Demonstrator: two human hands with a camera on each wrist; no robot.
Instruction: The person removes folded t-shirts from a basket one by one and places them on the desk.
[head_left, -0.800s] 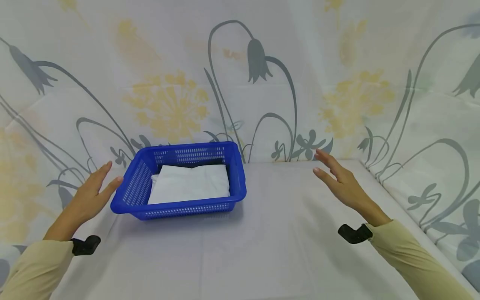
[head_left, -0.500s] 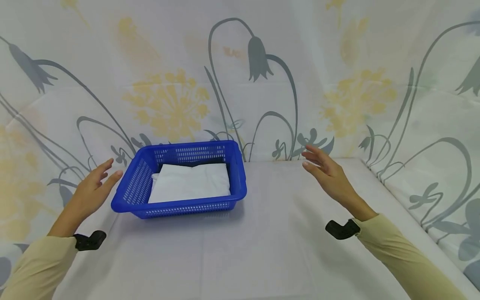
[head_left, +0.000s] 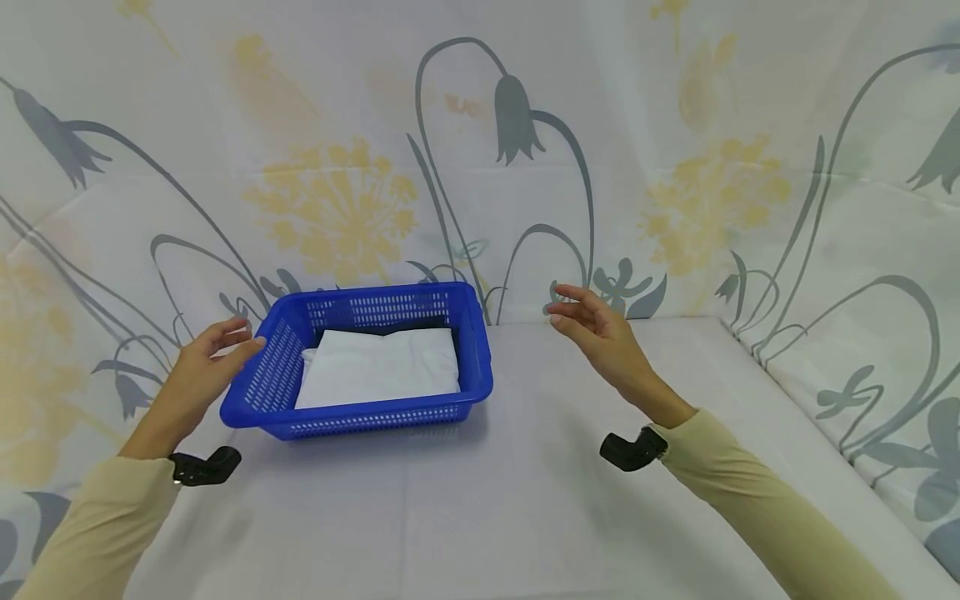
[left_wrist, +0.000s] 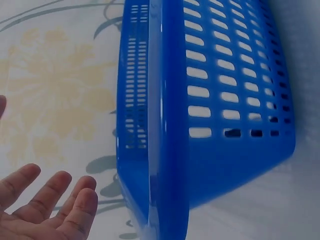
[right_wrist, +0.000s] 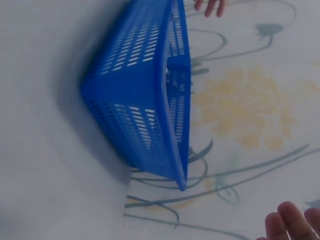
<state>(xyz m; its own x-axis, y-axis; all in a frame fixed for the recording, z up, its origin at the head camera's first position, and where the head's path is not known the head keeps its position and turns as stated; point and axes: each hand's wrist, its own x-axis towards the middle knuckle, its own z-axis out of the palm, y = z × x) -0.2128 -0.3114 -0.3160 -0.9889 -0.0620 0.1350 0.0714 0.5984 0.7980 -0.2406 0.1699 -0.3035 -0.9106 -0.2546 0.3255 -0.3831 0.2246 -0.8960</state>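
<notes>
A blue plastic basket (head_left: 480, 367) with slotted walls stands on the white-covered table, left of centre in the head view. Inside it lies a folded white cloth (head_left: 382, 367). My left hand (head_left: 198, 379) hovers at the basket's left side, fingers loosely bent, thumb tip overlapping the rim in the head view. The left wrist view has the fingers (left_wrist: 82, 210) beside the basket wall (left_wrist: 220, 120), holding nothing. Some way right of the basket, my right hand (head_left: 607, 346) is raised over the table with relaxed fingers and nothing in its grasp.
The white table cover (head_left: 495, 517) extends in front of the basket and to its right. Behind and at both sides hangs a floral curtain (head_left: 645, 108), close to the basket's back. Each wrist wears a black camera mount (head_left: 633, 450).
My right hand has moved left, towards the basket. The left hand has shifted slightly right to the basket's left rim. Basket and cloth stay in place.
</notes>
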